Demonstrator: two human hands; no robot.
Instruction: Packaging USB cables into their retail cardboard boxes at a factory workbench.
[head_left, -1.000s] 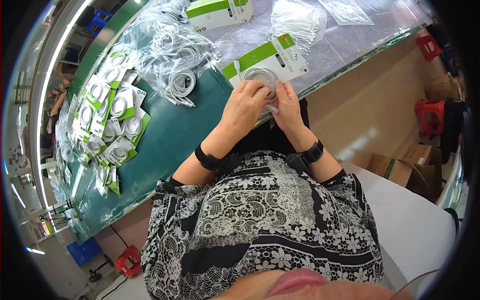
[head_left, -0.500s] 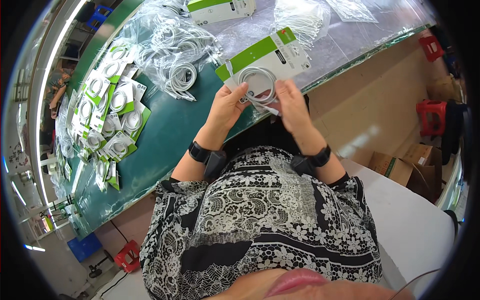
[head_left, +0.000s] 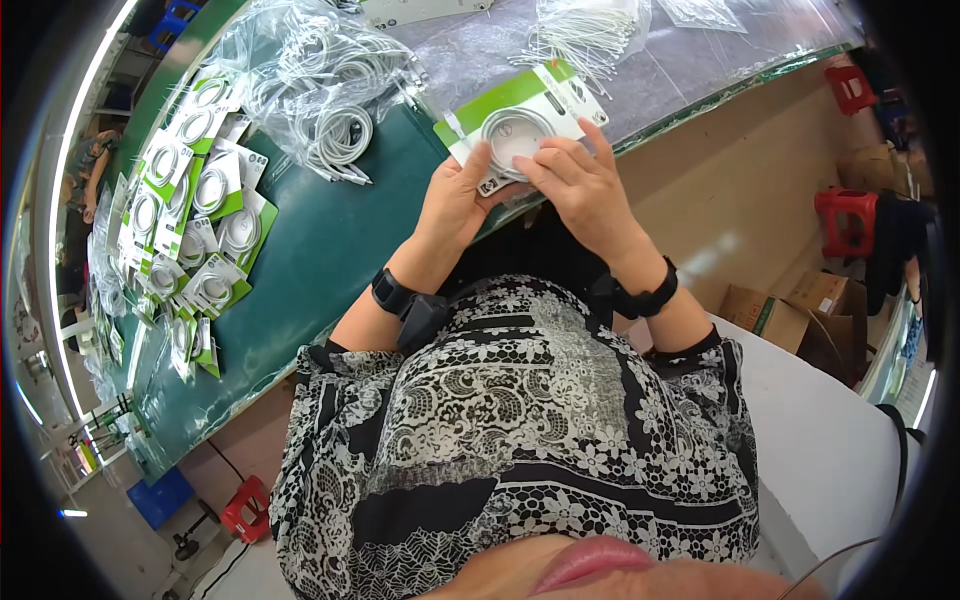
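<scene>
A green and white backing card is held tilted over the table's front edge. On its face lies a coiled white cable, with one plug near the card's left end. My left hand grips the card's lower left part, thumb in front and the other fingers behind. My right hand is closed at the right side of the coil, its thumb and fingertips pressed on the cable and card. Where the coil passes under those fingertips is hidden.
Many carded cables lie in an overlapping pile on the green tabletop to the left. A plastic bag of coiled cables is beyond my hands. White ties are at the back. Red stools and cardboard boxes stand right.
My right hand has moved from the coil's lower right onto its right side, fingers now curled over it. The cable end that hung below the card no longer shows. The view has shifted slightly.
</scene>
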